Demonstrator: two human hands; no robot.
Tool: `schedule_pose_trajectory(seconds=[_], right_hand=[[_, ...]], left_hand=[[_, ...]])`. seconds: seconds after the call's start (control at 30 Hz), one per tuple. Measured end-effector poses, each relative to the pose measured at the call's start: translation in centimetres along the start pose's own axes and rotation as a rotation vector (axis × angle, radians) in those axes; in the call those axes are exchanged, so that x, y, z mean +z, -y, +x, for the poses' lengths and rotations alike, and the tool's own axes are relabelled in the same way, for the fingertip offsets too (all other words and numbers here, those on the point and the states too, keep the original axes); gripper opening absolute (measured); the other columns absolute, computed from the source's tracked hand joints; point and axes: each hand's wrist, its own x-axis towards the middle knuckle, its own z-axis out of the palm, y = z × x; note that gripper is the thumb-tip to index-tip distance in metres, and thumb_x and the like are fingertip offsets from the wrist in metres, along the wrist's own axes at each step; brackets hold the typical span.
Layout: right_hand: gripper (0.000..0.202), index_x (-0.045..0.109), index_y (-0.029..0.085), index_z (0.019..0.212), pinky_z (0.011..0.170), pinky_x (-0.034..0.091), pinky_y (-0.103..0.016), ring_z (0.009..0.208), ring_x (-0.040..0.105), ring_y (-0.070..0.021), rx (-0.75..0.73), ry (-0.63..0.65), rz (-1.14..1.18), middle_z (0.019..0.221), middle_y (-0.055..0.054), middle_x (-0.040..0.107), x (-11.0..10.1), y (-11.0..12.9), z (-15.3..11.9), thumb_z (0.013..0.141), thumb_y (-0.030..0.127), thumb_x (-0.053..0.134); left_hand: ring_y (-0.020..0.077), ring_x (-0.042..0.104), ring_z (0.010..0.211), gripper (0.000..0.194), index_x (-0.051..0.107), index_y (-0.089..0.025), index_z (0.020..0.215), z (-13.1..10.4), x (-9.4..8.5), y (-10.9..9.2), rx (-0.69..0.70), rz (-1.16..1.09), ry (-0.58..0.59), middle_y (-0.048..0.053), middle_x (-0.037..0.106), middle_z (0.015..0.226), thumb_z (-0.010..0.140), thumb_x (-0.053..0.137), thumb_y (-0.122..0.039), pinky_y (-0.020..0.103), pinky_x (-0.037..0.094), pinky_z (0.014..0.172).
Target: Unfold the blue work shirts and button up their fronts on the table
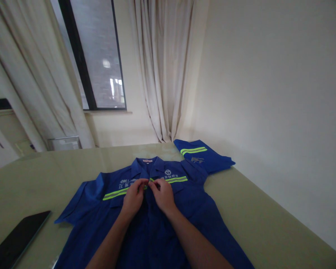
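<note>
At the far left, a pale curtain (42,74) hangs behind the table (39,179); a flat black object (19,239) rests on the near-left part of the tabletop. To its right, the blue shirt (184,213) lies face up, directly beneath both hands, with its collar (136,168) pointing away from the person. The left hand (136,194) is at the left side of the front opening (149,213), level with the yellow-green stripe (114,194); its thumb and finger are pinched together on the cloth edge. The front opening forms the long axis, running from the collar toward the person between the two forearms. The right hand (164,195) meets it from the opposite side, thumb and finger also closed on the cloth, its fingertips just beside those of the left. Neither hand is clearly nearer the opening. Whether a button sits between the fingertips cannot be determined. Farther right, a blue folded garment (217,160) lies against the shirt's shoulder, near the wall (274,112).
</note>
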Motion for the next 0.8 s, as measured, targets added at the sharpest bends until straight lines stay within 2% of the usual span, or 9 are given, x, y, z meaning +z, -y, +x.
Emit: schedule_pose_trajectory(seconds=[0.1,0.2,0.27,0.33,0.53,0.7,0.8], right_hand=[[0.028,0.074,0.020,0.083,0.070,0.043,-0.025,0.078,0.065,-0.0171,0.023,0.011,-0.049,0.086,-0.004,0.071,-0.1,0.3,-0.2,0.095,0.043,0.065],[0.015,0.073,0.020,0.084,0.071,0.043,-0.025,0.078,0.065,-0.0170,0.026,0.038,-0.119,0.088,-0.003,0.072,0.0,0.4,-0.2,0.092,0.031,0.067],[0.010,0.072,0.021,0.084,0.072,0.043,-0.025,0.079,0.065,-0.0167,0.021,0.038,-0.136,0.088,-0.003,0.072,0.0,0.4,-0.1,0.090,0.022,0.064],[0.012,0.071,0.021,0.083,0.072,0.044,-0.025,0.079,0.065,-0.0167,0.040,0.015,-0.131,0.086,-0.003,0.072,-0.1,0.4,0.0,0.089,0.019,0.061],[0.018,0.069,0.021,0.080,0.069,0.043,-0.026,0.077,0.066,-0.0178,0.049,0.046,-0.178,0.085,-0.003,0.071,-0.1,0.8,-0.2,0.090,0.036,0.066],[0.008,0.068,0.020,0.077,0.068,0.043,-0.025,0.076,0.064,-0.0172,0.052,0.025,-0.164,0.082,-0.003,0.070,0.1,0.1,0.1,0.083,0.023,0.065],[0.010,0.068,0.019,0.079,0.068,0.044,-0.025,0.074,0.064,-0.0172,0.077,-0.040,-0.066,0.080,-0.004,0.071,0.0,-0.5,0.7,0.085,0.021,0.061]], left_hand=[[0.0237,0.063,0.112,0.033,0.073,-0.023,0.107,-0.3,0.1,-0.4,0.033,0.109,0.055,0.006,0.071,0.118,0.085,0.053,-0.011,0.037,0.047,0.101],[0.0229,0.062,0.110,0.037,0.072,-0.022,0.109,-0.5,0.1,-0.8,0.023,0.217,0.102,0.007,0.069,0.115,0.083,0.052,-0.005,0.035,0.045,0.100],[0.0224,0.061,0.108,0.037,0.071,-0.021,0.112,-0.5,0.1,-1.0,0.014,0.263,0.110,0.007,0.068,0.111,0.087,0.048,-0.006,0.034,0.044,0.097],[0.0229,0.060,0.106,0.036,0.071,-0.021,0.110,-0.5,0.0,-1.2,0.008,0.304,0.112,0.008,0.067,0.107,0.091,0.044,-0.007,0.034,0.044,0.096],[0.0261,0.057,0.109,0.028,0.068,-0.023,0.104,-0.8,0.1,-2.0,-0.014,0.443,0.126,0.007,0.065,0.114,0.088,0.049,-0.011,0.036,0.041,0.091],[0.0258,0.057,0.107,0.017,0.064,-0.023,0.096,-0.6,-0.2,-2.4,-0.048,0.515,0.143,0.005,0.064,0.107,0.088,0.051,-0.016,0.035,0.041,0.087],[0.0241,0.059,0.101,0.011,0.063,-0.023,0.087,-0.5,-0.4,-2.8,-0.047,0.504,0.165,0.004,0.064,0.098,0.088,0.053,-0.018,0.033,0.041,0.084]])
